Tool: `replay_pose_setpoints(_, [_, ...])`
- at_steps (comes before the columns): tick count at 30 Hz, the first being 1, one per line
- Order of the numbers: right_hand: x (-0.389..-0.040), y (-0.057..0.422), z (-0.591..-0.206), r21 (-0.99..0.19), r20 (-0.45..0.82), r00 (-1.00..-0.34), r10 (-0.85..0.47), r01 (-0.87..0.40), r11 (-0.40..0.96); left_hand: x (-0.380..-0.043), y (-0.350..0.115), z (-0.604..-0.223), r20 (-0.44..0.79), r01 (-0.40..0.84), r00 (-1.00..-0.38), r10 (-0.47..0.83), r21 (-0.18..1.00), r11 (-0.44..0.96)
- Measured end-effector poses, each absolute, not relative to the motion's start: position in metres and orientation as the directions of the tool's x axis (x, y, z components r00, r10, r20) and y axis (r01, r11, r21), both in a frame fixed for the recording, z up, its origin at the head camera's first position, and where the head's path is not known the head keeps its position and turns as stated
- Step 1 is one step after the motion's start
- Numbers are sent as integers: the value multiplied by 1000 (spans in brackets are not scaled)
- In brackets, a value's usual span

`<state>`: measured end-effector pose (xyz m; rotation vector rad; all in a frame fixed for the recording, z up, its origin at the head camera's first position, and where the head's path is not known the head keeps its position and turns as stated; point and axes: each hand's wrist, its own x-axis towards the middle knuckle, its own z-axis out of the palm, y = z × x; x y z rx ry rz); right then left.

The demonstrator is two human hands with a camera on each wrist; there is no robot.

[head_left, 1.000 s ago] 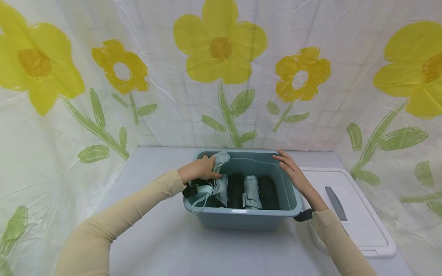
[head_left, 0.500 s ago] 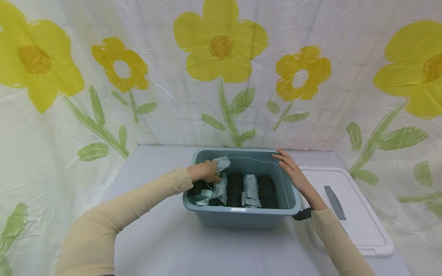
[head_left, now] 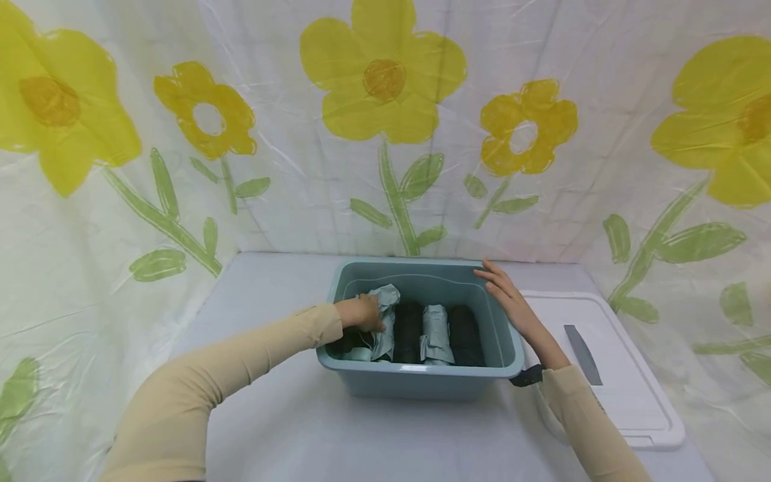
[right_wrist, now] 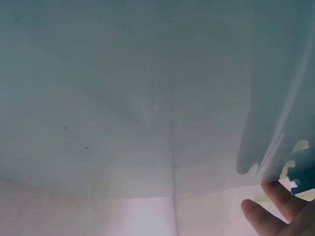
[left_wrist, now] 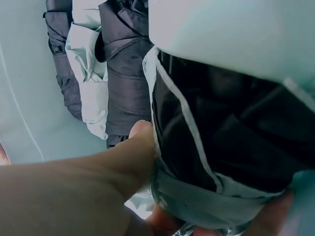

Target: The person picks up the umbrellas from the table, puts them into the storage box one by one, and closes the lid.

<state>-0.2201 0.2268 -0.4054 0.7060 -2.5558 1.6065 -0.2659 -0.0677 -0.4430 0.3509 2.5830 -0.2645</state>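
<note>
A blue-grey plastic storage bin (head_left: 415, 386) stands on the table, with a row of folded umbrellas inside. At its left end my left hand (head_left: 364, 313) grips a folding umbrella (head_left: 388, 294), pale outside and black inside. In the left wrist view, my fingers (left_wrist: 268, 214) wrap round the pale cloth of this umbrella (left_wrist: 206, 194), and its pale handle (left_wrist: 231, 34) fills the top. Beside it lie a black umbrella (head_left: 409, 335), a pale umbrella (head_left: 436, 331) and another black umbrella (head_left: 465, 335). My right hand (head_left: 508, 298) rests on the bin's right rim, fingers extended.
A white lid (head_left: 632, 361) with a grey handle strip lies on the table right of the bin, partly behind the right forearm. Behind the table hangs a pale curtain (head_left: 289, 221) with yellow flowers.
My left hand has gone down and slightly right into the bin with the umbrella. Its handle and strap, earlier over the front left rim, now sit inside. The right hand stays put.
</note>
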Motion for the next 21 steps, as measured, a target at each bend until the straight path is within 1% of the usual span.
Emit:
replay_pose_setpoints(1, [-220, 227, -405, -845, 270, -895, -354, -397, 359, -274, -69, -453, -522, 307, -830, 195, -136, 942])
replay_pose_setpoints(3, [-220, 227, -405, -846, 271, -895, -354, -397, 356, -297, -73, -488, -517, 337, -831, 205, -173, 926])
replay_pose_setpoints(5, [-220, 227, -405, -847, 273, -893, -356, -399, 351, -313, -77, -514, -518, 346, -829, 210, -180, 921])
replay_pose_setpoints(6, [-220, 226, -406, -848, 274, -893, -357, -400, 348, -318, -79, -521, -528, 321, -827, 193, -163, 933])
replay_pose_setpoints(7, [-220, 226, -405, -849, 274, -892, -358, -400, 346, -324, -81, -531, -519, 332, -830, 204, -166, 928])
replay_pose_setpoints(9, [-220, 226, -405, -850, 275, -892, -360, -401, 343, -330, -82, -541, -526, 321, -827, 196, -158, 934])
replay_pose_setpoints(14, [-220, 226, -404, -855, 258, -898, -356, -384, 350, -333, -82, -550, -556, 287, -817, 150, -168, 943])
replay_pose_setpoints(16, [-220, 226, -404, -857, 251, -901, -354, -377, 353, -338, -83, -557, -566, 296, -810, 152, -171, 940])
replay_pose_setpoints(21, [-220, 226, -405, -857, 255, -898, -357, -381, 346, -370, -93, -604, -563, 416, -792, 237, -212, 884])
